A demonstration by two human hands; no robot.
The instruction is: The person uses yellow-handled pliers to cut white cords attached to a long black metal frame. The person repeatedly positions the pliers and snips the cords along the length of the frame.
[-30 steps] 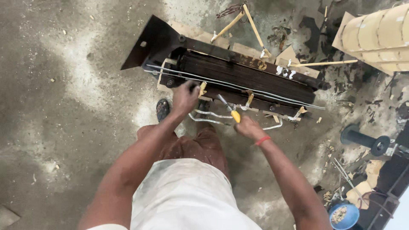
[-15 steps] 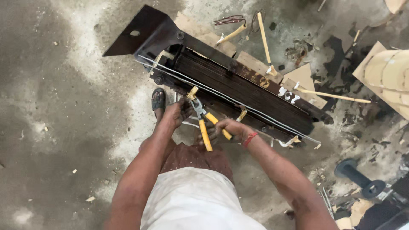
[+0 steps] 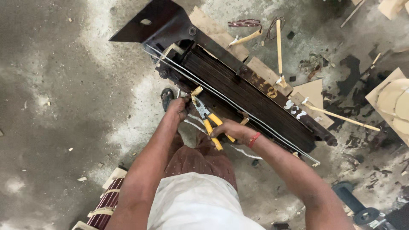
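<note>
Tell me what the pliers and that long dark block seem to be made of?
The pliers: bare grey metal jaws, with yellow grips that look like plastic or rubber. The long dark block: apparently stacked thin metal sheets, dull dark brown, judging by the fine parallel lines along it.

Workshop floor, electrical repair type. Stained concrete floor (image 3: pixel 55 85), laminated steel transformer core (image 3: pixel 251 96) lying on it, wood strips (image 3: pixel 279 40), cardboard offcuts (image 3: pixel 313 91), wire scraps (image 3: pixel 245 22), yellow-handled pliers (image 3: pixel 208 121) in use.
</note>
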